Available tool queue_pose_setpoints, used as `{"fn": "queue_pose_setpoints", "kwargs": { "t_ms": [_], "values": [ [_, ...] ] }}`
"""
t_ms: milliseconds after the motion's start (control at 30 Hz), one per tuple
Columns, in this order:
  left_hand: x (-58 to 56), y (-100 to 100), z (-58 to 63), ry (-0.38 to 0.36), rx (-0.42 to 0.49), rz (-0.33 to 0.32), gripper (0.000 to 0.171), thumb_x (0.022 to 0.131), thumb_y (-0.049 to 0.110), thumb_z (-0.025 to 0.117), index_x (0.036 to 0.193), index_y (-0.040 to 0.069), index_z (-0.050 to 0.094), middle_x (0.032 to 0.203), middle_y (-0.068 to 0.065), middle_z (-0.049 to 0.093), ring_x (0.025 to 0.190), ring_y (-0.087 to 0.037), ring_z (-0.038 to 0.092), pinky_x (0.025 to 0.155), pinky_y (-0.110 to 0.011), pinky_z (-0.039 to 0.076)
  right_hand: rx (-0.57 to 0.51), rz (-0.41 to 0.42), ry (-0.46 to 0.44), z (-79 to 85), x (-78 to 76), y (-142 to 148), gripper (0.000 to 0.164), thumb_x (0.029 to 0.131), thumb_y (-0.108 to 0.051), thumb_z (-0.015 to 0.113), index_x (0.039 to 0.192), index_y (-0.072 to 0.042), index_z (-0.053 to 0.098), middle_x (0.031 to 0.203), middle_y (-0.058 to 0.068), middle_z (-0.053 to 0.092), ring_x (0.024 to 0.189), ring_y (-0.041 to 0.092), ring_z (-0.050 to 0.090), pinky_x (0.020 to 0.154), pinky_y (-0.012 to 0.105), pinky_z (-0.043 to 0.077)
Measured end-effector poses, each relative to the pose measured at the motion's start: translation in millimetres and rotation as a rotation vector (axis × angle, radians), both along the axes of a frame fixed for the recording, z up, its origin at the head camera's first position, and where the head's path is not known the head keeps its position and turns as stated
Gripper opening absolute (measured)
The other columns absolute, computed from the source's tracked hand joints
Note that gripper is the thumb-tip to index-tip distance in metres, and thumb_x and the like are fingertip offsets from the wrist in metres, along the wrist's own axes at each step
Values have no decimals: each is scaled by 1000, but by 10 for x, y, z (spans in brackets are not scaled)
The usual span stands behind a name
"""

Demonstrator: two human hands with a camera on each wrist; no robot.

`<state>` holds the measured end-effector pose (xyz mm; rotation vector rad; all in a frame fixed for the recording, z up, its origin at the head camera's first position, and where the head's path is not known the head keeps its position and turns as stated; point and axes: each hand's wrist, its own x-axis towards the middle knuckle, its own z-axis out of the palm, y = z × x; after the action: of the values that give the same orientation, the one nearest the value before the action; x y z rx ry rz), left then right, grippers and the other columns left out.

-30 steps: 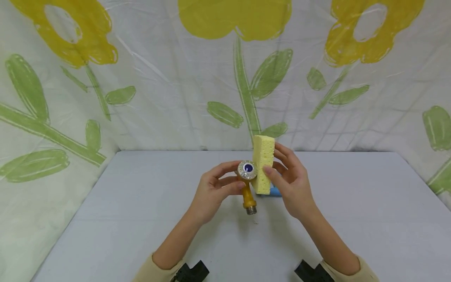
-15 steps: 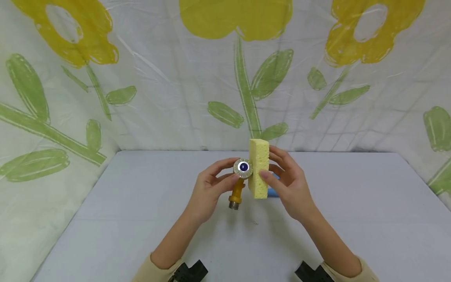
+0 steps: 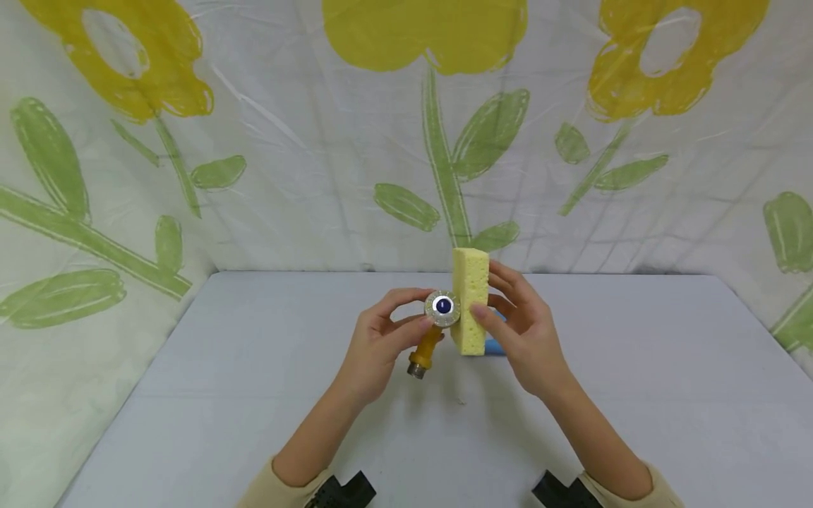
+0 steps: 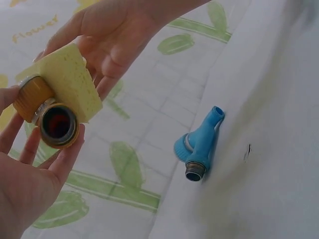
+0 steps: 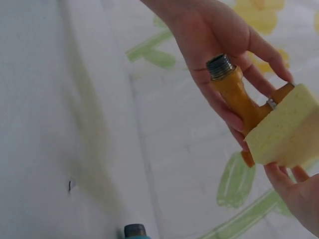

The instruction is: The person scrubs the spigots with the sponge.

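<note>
My left hand (image 3: 375, 346) holds a yellow pipe valve (image 3: 425, 347) by its round knob, thumb and fingers at the rim. The knob's face is clear with a blue centre, and the valve's threaded metal end points down to the left. A pale yellow sponge block (image 3: 471, 303) stands on end in my right hand (image 3: 532, 339), pinched between thumb and fingers. Its flat side lies against the knob's edge. In the left wrist view the valve's open pipe end (image 4: 59, 125) shows in front of the sponge (image 4: 75, 82). Both things are held above the table.
A similar blue valve (image 4: 202, 139) lies on the white table (image 3: 254, 395), mostly hidden behind the sponge and right hand in the head view. A small dark mark (image 4: 247, 152) shows on the tabletop. Behind the table hangs a flower-printed sheet (image 3: 286, 141).
The valve's threaded end has swung from lower right to lower left in the left hand. The sponge shifted slightly left and down, then came back a little.
</note>
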<state>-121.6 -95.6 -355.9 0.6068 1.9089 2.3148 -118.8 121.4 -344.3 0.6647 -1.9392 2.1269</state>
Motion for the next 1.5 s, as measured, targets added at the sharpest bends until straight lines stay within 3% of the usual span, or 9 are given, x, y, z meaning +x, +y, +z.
{"fn": "queue_pose_setpoints", "kwargs": {
  "t_ms": [167,467,700,867,1000,1067,1167,1333,1500],
  "values": [
    [-6,-11,1,9,8,26,33,104,3,62,135,-8,60,130,-6,66,94,-21,77,73,-26,63,5,26,-1,-9,2,6,58,99,13,59,150,-14,56,140,6,59,110,24,65,80,26,64],
    [15,-3,9,-40,0,23,42,98,-1,72,138,-4,62,135,-5,67,113,-23,73,88,-32,65,13,23,-2,-9,11,1,58,99,13,60,151,-12,55,142,6,58,112,25,64,80,27,65],
    [20,-28,45,-34,-67,13,42,97,1,74,138,-4,64,135,-8,67,116,-28,70,89,-30,64,15,-7,1,-20,-5,-5,56,99,12,60,151,-7,54,141,6,59,110,24,66,80,26,64],
    [17,-27,33,-34,-57,50,41,95,2,77,134,-4,67,128,-1,72,112,-22,71,82,-23,62,49,-6,-6,-35,-11,16,56,100,10,60,153,-8,52,142,4,60,110,24,65,80,26,63],
    [10,-21,14,-27,9,94,39,93,-2,78,129,-10,67,119,2,75,106,-18,75,85,-28,64,80,19,-8,-36,-19,32,56,101,8,60,154,-9,51,141,4,60,111,24,65,80,26,63],
    [3,-18,11,-25,39,109,38,92,-4,78,126,-14,67,118,0,76,104,-18,77,92,-37,64,82,37,-7,-37,-23,44,56,101,8,60,153,-10,52,139,4,61,111,24,65,80,26,63],
    [-8,-23,10,-22,55,126,35,91,-7,77,123,-16,67,116,-3,77,100,-18,78,92,-40,65,88,57,-5,-30,-23,54,55,101,7,60,153,-10,53,139,4,61,111,24,65,81,27,63],
    [-17,-28,8,-39,78,124,27,89,-9,77,115,-4,77,114,-4,77,100,-19,77,91,-39,65,84,78,-2,5,-14,61,54,101,7,60,152,-10,54,139,7,61,111,25,66,81,28,63],
    [-22,-41,13,-60,89,99,31,89,-10,77,109,14,81,115,0,77,103,-18,76,92,-35,65,100,75,-16,33,-12,65,53,102,6,60,153,-7,53,141,9,60,113,26,66,82,29,64]
  ]
}}
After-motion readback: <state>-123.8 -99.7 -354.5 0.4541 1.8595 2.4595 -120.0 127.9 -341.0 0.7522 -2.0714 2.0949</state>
